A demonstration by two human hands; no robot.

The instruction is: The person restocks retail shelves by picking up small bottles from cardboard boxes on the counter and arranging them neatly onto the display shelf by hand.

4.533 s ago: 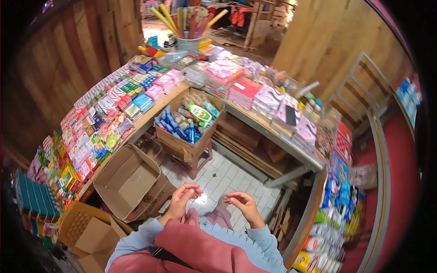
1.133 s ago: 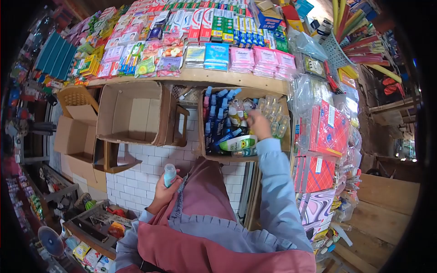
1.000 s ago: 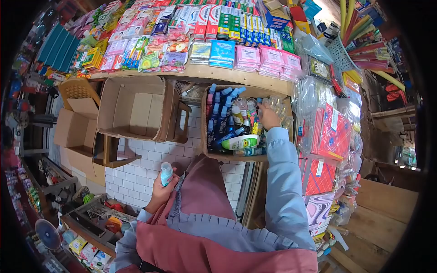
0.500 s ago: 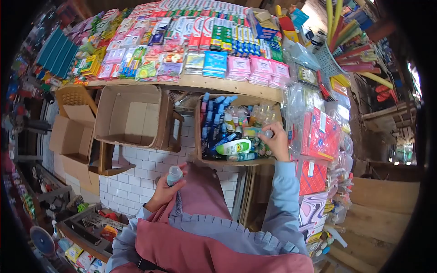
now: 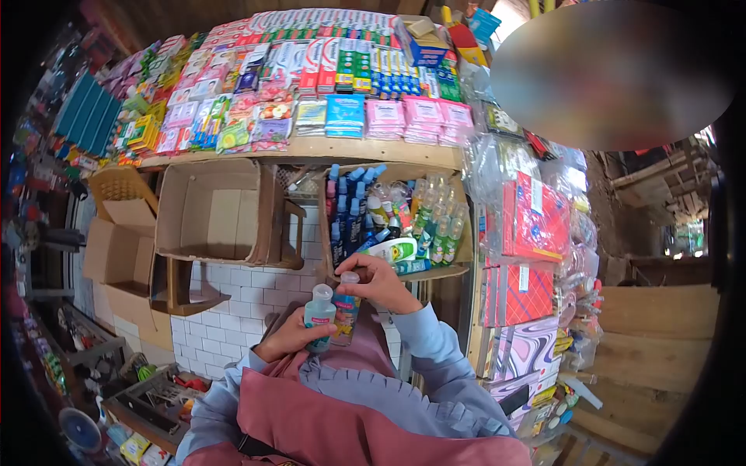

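My left hand is wrapped round a small teal bottle with a pink label and a clear cap, held upright in front of my lap. Close beside it, my right hand grips a small blue-and-yellow bottle near its clear cap. Whether the two bottles touch, I cannot tell. Just beyond my hands is an open cardboard box packed with bottles. It holds dark blue spray bottles, slim clear-capped bottles and a white-and-green bottle lying on its side.
An open cardboard box sits on a wooden chair at the left, beside a smaller carton. Toothpaste boxes and pink packets cover the shelf ahead. Wrapped red boxes are stacked on the right.
My right hand has come from the box toward my lap, bringing the blue-and-yellow bottle beside the teal one. My left hand has moved slightly right, and its bottle now shows its label.
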